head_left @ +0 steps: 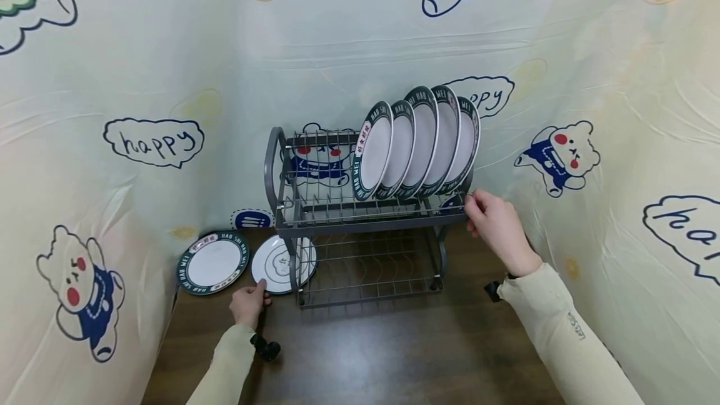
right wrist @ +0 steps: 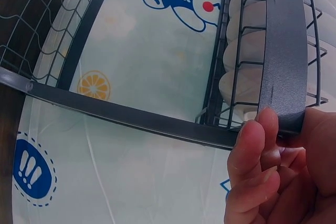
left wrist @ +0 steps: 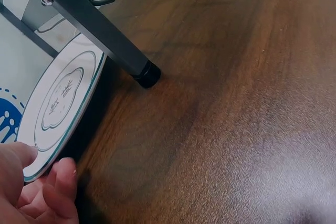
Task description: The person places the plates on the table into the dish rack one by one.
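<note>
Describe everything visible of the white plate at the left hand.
The round white plate looks smooth, perhaps ceramic or plastic, with a thin teal-green rim line, an inner ring and a scalloped outline around characters. It sits face up, bare, partly hidden behind a leg of the dish rack. The left hand pinches its near edge, thumb on top, fingers below. Whether its far edge touches the table is unclear.
</note>
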Available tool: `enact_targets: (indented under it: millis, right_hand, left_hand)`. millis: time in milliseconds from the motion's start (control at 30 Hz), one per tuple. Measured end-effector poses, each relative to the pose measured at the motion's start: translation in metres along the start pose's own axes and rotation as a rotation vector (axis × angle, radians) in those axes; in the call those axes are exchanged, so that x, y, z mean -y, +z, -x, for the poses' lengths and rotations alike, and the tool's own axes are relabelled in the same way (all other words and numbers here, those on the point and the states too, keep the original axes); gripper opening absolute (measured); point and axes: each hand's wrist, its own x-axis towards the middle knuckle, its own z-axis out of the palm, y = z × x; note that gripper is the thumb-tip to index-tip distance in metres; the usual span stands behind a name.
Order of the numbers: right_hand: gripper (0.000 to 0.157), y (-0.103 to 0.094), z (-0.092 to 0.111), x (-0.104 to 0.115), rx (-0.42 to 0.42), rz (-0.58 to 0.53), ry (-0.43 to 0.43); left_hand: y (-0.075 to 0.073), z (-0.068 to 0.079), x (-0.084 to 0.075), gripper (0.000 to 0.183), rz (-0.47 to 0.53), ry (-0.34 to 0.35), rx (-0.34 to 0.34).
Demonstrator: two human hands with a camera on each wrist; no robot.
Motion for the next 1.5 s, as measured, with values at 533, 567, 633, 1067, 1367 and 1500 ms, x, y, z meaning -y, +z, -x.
enact_targets:
  millis: [533,567,633,1067,1367,1500]
  right_hand:
    - [0.034,0.001,0.0,0.001,-0.002,0.009,0.006]
    - [0.034,0.001,0.0,0.001,-0.003,0.01,0.004]
    - [0.033,0.002,0.0,0.0,-0.003,0.011,0.004]
    - [0.033,0.002,0.001,0.0,0.003,-0.003,0.015]
    - [0.033,0.002,0.001,0.001,0.003,-0.014,0.011]
    - [0.033,0.002,0.001,0.0,0.004,-0.019,0.013]
  left_hand:
    - [-0.004,-0.016,0.008,0.033,0.12,-0.065,0.095]
    - [-0.003,-0.016,0.008,0.032,0.125,-0.061,0.089]
    - [-0.003,-0.015,0.008,0.03,0.135,-0.048,0.084]
    - [-0.009,-0.014,0.014,0.03,0.143,0.005,0.059]
    - [-0.015,-0.013,0.019,0.033,0.178,0.028,0.054]
    - [-0.017,-0.011,0.02,0.03,0.184,0.05,0.043]
